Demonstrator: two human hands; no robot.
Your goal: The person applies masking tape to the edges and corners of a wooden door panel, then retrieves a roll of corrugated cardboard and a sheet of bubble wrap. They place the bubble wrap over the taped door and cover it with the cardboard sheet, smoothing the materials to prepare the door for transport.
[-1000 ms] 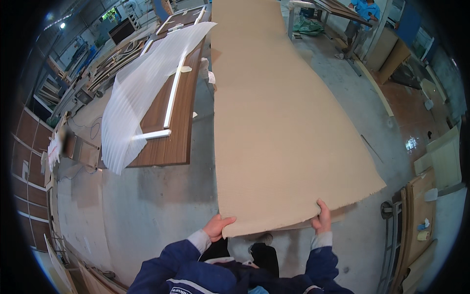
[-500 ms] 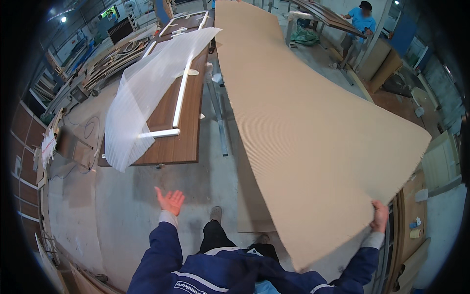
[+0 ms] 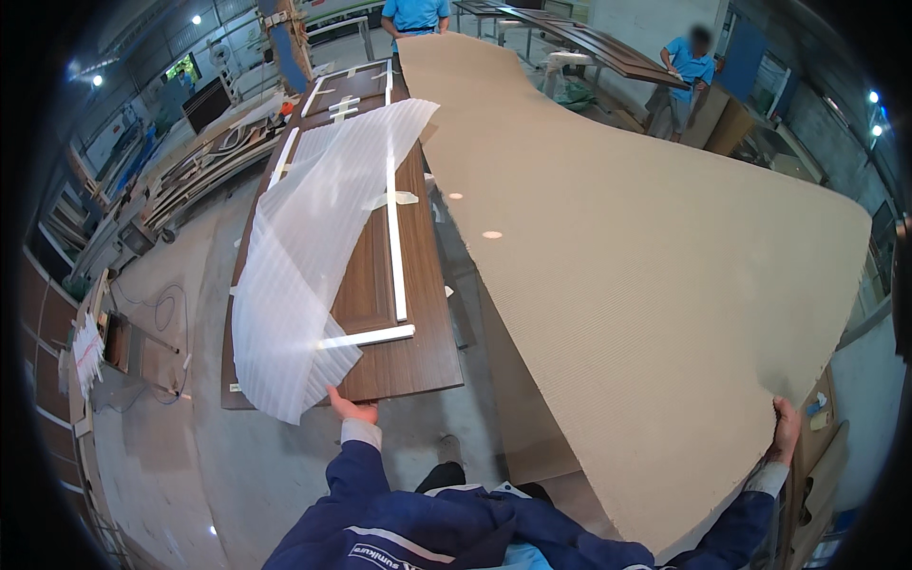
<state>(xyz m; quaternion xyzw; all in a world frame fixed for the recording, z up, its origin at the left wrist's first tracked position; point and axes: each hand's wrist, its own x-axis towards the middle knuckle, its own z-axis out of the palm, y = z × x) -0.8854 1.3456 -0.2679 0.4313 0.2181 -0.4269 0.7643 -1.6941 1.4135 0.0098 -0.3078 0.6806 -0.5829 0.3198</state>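
A large brown corrugated cardboard sheet [image 3: 655, 285] slopes from the far end to my right side, curved along its length. My right hand [image 3: 785, 432] grips its near right edge, most of the fingers hidden behind it. On my left lies a dark wood-grain door panel [image 3: 432, 356] with white strips [image 3: 396, 256] taped on it. A translucent white foam sheet [image 3: 294, 275] drapes diagonally over the panel. My left hand [image 3: 355, 408] takes hold of the panel's near edge, beside the foam's lower corner, with its fingers partly hidden under the edge.
A co-worker in a blue shirt [image 3: 415, 14] stands at the cardboard's far end. Another person [image 3: 689, 66] handles dark panels [image 3: 608, 47] at the back right. Stacked boards [image 3: 214, 157] lie at the left, and a cable [image 3: 166, 309] runs across the floor.
My left hand, spread in the air before, has come up to the door panel's near edge. The cardboard's near end has shifted right with my right hand. The view has moved too.
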